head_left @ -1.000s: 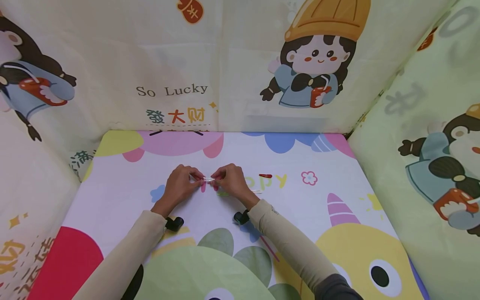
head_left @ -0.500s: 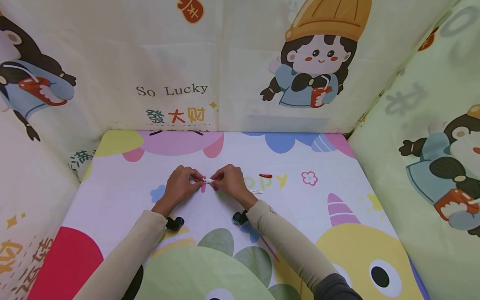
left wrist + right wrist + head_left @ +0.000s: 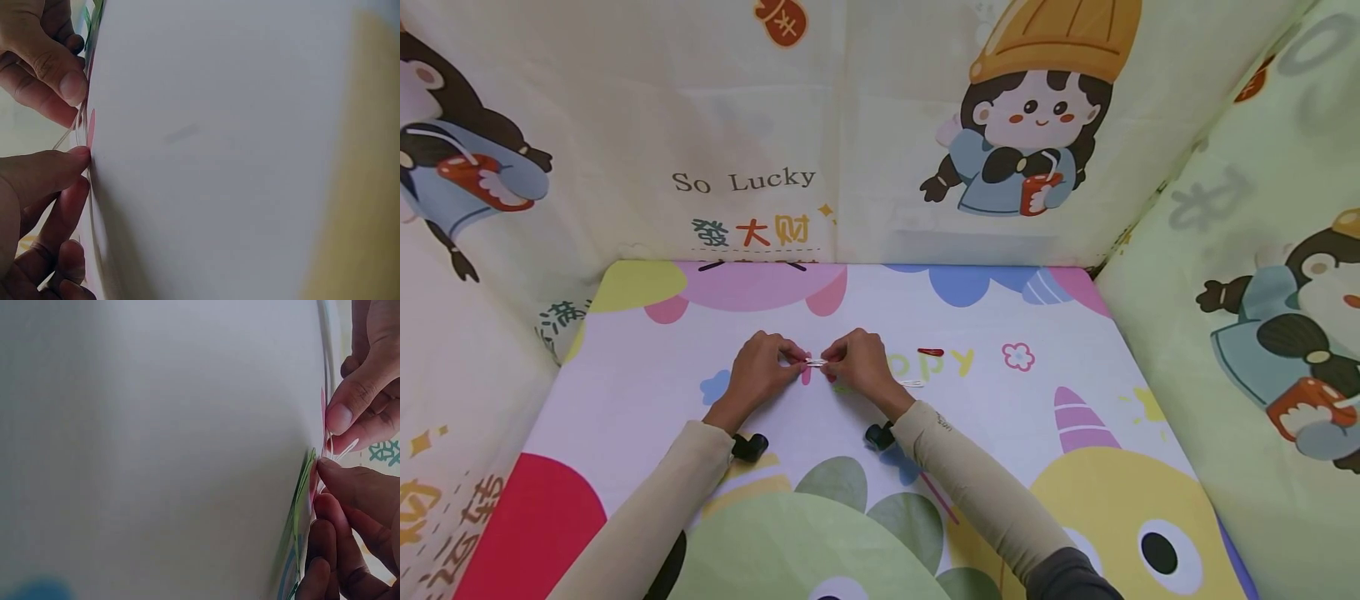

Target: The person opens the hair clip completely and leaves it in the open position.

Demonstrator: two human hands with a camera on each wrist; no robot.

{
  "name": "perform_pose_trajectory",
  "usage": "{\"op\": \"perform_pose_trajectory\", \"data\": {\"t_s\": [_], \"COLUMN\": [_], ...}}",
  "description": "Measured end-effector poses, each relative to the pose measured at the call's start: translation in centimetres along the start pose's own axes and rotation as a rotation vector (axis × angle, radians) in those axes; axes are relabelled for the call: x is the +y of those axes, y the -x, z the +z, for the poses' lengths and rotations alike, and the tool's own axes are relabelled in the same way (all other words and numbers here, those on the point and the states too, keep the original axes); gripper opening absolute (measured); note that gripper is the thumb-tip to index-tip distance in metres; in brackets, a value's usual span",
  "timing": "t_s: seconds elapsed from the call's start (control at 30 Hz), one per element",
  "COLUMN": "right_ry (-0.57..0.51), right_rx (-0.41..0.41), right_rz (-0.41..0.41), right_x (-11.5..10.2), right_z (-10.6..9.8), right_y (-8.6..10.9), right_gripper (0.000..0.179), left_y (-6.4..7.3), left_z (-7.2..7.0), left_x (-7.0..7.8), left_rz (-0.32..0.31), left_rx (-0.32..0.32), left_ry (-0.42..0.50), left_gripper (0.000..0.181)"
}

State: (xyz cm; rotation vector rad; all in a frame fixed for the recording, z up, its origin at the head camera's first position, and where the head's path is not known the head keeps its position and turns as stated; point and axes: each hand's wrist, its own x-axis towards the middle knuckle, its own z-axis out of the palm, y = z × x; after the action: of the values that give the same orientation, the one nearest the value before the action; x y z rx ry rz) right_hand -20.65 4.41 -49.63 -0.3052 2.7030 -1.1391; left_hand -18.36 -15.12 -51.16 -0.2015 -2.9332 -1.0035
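Both hands meet near the middle of the table around a small white snap hair clip (image 3: 816, 362). My left hand (image 3: 763, 368) pinches its left end between thumb and forefinger, and my right hand (image 3: 860, 364) pinches the right end. In the right wrist view, a thin white prong (image 3: 350, 447) of the clip stands out at an angle from its frame. A green hair clip (image 3: 302, 494) lies on the table right by the right hand's fingers. The fingertips cover both ends of the white clip.
To the right of the right hand lie a red hair clip (image 3: 931, 352) and another white hair clip (image 3: 912, 383). The table's cartoon-print cover (image 3: 647, 400) runs back to a printed cloth wall (image 3: 880, 167), with more cloth walls at both sides.
The white clip has turned slightly between the fingertips and now shows separate thin strands instead of a shiny face. Both hands stay almost in place; the right one has shifted very slightly.
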Motion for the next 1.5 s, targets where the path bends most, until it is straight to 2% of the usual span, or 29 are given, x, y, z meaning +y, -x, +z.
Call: {"op": "perform_pose_trajectory", "data": {"t_s": [0.43, 0.57, 0.73, 1.0, 1.27, 1.5], "right_ry": [-0.052, -0.058, -0.075, -0.067, -0.072, -0.072], "right_rx": [0.046, 0.056, 0.078, 0.115, 0.109, 0.091], "right_rz": [-0.020, 0.006, -0.002, -0.009, 0.047, 0.045], "right_x": [0.3, 0.6, 1.1, 2.1, 2.5, 3.0], "right_z": [-1.1, -1.7, -2.6, -3.5, -3.8, -3.6], "right_y": [0.9, 1.4, 2.1, 3.2, 4.1, 4.7], "right_gripper": [0.014, 0.016, 0.017, 0.017, 0.015, 0.012], "left_y": [0.6, 0.8, 1.2, 1.6, 1.8, 2.3], "left_z": [-0.4, -0.7, -0.9, -0.1, 0.7, 1.3], "left_x": [-0.1, 0.4, 1.5, 2.6, 3.4, 3.8], "left_rz": [-0.013, -0.016, 0.015, 0.076, 0.078, 0.088], "left_rx": [0.029, 0.050, 0.065, 0.056, 0.024, -0.018], "left_ry": [0.025, 0.043, 0.079, 0.094, 0.085, 0.087], "left_gripper": [0.021, 0.022, 0.020, 0.017, 0.014, 0.011]}}
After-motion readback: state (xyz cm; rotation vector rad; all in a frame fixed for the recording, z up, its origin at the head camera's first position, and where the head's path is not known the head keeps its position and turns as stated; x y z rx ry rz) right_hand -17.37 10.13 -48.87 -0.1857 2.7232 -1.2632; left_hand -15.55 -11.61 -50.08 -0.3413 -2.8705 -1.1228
